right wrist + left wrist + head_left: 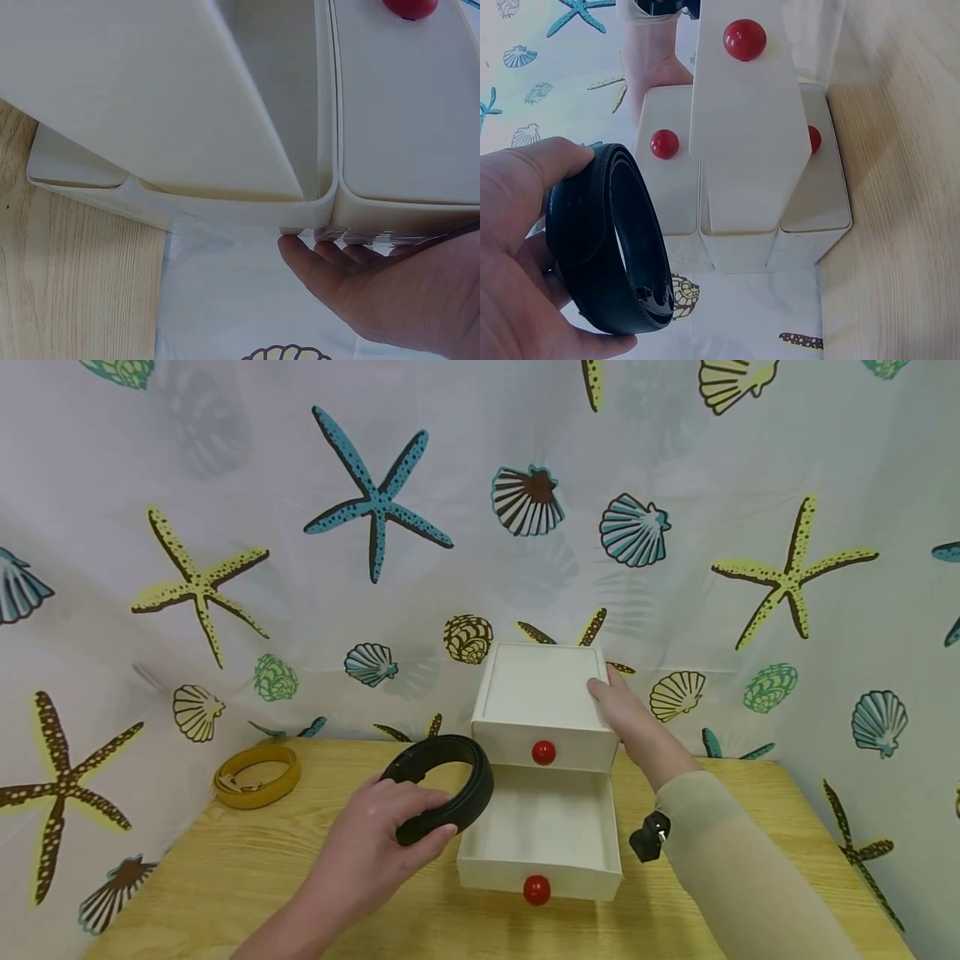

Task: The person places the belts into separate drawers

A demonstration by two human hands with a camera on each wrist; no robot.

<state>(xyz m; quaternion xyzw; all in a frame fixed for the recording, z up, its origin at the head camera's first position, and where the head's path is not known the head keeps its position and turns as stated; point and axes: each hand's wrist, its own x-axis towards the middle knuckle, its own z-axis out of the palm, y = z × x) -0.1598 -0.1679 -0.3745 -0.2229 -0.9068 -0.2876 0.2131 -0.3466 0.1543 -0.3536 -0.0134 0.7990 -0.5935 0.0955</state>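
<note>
My left hand grips a coiled black belt between thumb and fingers, just left of a white drawer cabinet. In the left wrist view the belt appears as a wide dark loop, with a shiny part inside. The cabinet has three stacked drawers with red ball knobs; its middle drawer is pulled far out, and no item shows inside. My right hand rests on the cabinet's right side, thumb over the top edge. In the right wrist view its straight fingers lie along the side wall.
A coiled mustard-yellow belt lies at the back left of the wooden table. Behind the table hangs a white cloth printed with starfish and shells. A black device is worn at the right wrist.
</note>
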